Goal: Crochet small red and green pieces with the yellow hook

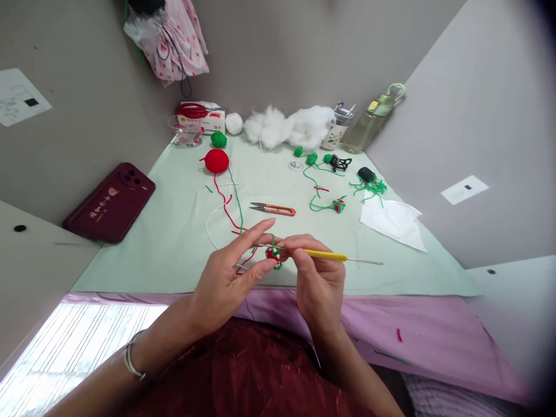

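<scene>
Crochet in progress at a pale green table, seen from above. Near the table's front edge, the left hand pinches a small red, white and green piece between thumb and fingers, with the forefinger raised and a green strand running up by the fingers. The right hand has a narrow, pen-like grip on a yellow-handled hook; its far-side metal end points right, while the other end meets the piece, partly hidden by fingers.

A stitch in green seems to be in hand. The next move likely calls for keeping the strand taut with the left fingers and turning the hook so the loop does not slip; whether a loop sits on the tip is too small to tell.

Beyond the hands lie orange snips. Far left are a red ball, a green ball and a white ball, with loose strands trailing nearer. White stuffing lines the far edge. Right of the snips rests a finished-looking red and green bit; a phone leans at left.
</scene>
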`<state>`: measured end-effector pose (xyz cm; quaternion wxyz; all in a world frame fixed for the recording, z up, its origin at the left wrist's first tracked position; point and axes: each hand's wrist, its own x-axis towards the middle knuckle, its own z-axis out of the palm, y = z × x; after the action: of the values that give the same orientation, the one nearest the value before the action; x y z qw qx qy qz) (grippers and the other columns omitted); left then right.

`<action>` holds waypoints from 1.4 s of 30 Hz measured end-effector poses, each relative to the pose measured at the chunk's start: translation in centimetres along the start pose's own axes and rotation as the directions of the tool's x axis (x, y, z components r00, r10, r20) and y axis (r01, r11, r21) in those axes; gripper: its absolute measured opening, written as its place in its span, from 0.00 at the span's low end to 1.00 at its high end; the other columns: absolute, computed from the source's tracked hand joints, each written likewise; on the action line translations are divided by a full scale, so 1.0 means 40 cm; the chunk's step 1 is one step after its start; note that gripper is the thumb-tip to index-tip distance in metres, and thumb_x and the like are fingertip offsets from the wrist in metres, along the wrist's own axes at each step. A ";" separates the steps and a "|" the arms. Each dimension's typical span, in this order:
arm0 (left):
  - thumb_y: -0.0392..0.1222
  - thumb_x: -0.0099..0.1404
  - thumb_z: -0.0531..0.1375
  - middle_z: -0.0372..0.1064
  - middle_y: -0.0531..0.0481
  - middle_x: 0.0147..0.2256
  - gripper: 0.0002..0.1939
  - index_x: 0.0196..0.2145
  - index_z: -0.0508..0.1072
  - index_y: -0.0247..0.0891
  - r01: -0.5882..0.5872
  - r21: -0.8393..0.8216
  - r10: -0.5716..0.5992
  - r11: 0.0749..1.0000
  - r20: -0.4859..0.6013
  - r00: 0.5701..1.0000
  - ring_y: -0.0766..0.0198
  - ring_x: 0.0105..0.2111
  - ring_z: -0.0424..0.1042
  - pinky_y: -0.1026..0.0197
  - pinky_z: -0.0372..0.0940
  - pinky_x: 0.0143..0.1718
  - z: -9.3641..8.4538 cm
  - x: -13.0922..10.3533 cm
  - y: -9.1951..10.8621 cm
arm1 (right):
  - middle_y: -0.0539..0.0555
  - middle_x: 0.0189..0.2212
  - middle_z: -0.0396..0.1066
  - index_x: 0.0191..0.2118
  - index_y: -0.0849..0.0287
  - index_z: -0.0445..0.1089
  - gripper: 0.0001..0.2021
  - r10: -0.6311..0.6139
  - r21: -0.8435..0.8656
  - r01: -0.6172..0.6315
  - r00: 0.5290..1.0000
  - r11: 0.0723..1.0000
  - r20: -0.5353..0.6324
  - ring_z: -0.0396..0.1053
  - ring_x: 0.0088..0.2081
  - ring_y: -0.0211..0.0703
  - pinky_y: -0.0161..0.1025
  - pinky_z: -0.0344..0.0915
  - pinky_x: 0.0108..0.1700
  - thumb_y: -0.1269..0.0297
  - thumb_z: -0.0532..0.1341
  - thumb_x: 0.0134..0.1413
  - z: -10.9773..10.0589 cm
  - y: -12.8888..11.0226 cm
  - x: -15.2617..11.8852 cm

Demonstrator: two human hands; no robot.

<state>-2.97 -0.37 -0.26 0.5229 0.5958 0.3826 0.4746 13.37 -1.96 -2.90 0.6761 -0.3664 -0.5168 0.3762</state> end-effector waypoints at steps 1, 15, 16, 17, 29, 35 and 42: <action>0.41 0.67 0.70 0.82 0.49 0.48 0.26 0.62 0.77 0.48 0.055 -0.090 -0.054 0.994 0.009 0.998 0.55 0.50 0.78 0.55 0.69 0.55 0.008 0.001 -0.003 | 0.51 0.38 0.81 0.43 0.49 0.82 0.07 -0.044 -0.039 0.043 0.999 0.998 -0.008 0.77 0.40 0.43 0.42 0.74 0.43 0.65 0.64 0.68 0.003 -0.004 -0.002; 0.37 0.62 0.73 0.80 0.52 0.39 0.38 0.68 0.69 0.45 0.258 -0.488 -0.279 0.834 0.030 0.960 0.63 0.38 0.77 0.59 0.72 0.44 0.028 0.011 -0.015 | 0.53 0.38 0.77 0.45 0.48 0.83 0.09 -0.128 -0.161 0.129 0.992 0.978 0.011 0.78 0.40 0.43 0.42 0.78 0.39 0.67 0.64 0.68 0.005 -0.009 -0.015; 0.37 0.62 0.73 0.80 0.50 0.42 0.40 0.69 0.67 0.45 0.252 -0.485 -0.275 0.837 0.026 0.961 0.63 0.39 0.77 0.59 0.72 0.45 0.029 0.011 -0.015 | 0.53 0.39 0.78 0.45 0.48 0.83 0.09 -0.129 -0.158 0.129 0.992 0.979 0.010 0.78 0.40 0.43 0.42 0.78 0.39 0.67 0.65 0.68 0.004 -0.008 -0.013; 0.38 0.63 0.73 0.81 0.49 0.45 0.41 0.70 0.66 0.45 0.249 -0.480 -0.270 0.841 0.027 0.963 0.62 0.40 0.77 0.59 0.72 0.46 0.030 0.011 -0.014 | 0.53 0.39 0.78 0.45 0.48 0.83 0.09 -0.128 -0.156 0.129 0.992 0.979 0.011 0.78 0.41 0.44 0.42 0.78 0.40 0.66 0.65 0.68 0.002 -0.006 -0.012; 0.38 0.65 0.71 0.81 0.44 0.55 0.41 0.72 0.62 0.44 0.249 -0.411 -0.273 0.877 0.002 0.962 0.64 0.41 0.75 0.59 0.69 0.47 0.022 0.010 -0.004 | 0.51 0.36 0.79 0.44 0.48 0.82 0.08 -0.107 -0.107 0.107 0.994 0.988 0.004 0.77 0.35 0.42 0.43 0.76 0.37 0.65 0.63 0.69 -0.005 -0.007 -0.004; 0.36 0.62 0.72 0.80 0.42 0.56 0.39 0.69 0.67 0.42 0.335 -0.476 -0.342 0.814 0.074 0.937 0.60 0.48 0.75 0.59 0.68 0.47 0.013 0.014 0.008 | 0.52 0.37 0.80 0.44 0.49 0.82 0.09 -0.150 -0.202 0.151 0.989 0.968 0.020 0.78 0.37 0.44 0.45 0.76 0.39 0.67 0.63 0.68 -0.015 -0.011 -0.002; 0.34 0.62 0.72 0.80 0.44 0.55 0.32 0.63 0.76 0.45 0.396 -0.531 -0.381 0.749 0.144 0.913 0.63 0.46 0.76 0.63 0.67 0.45 -0.003 0.021 0.001 | 0.51 0.36 0.80 0.43 0.49 0.82 0.09 -0.130 -0.182 0.128 0.992 0.975 0.003 0.79 0.36 0.43 0.44 0.77 0.38 0.67 0.63 0.68 -0.023 -0.020 0.001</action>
<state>-2.88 0.44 -0.10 0.7635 0.3343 0.3384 0.4368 14.40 -2.39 -2.36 0.6653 -0.3939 -0.5685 0.2812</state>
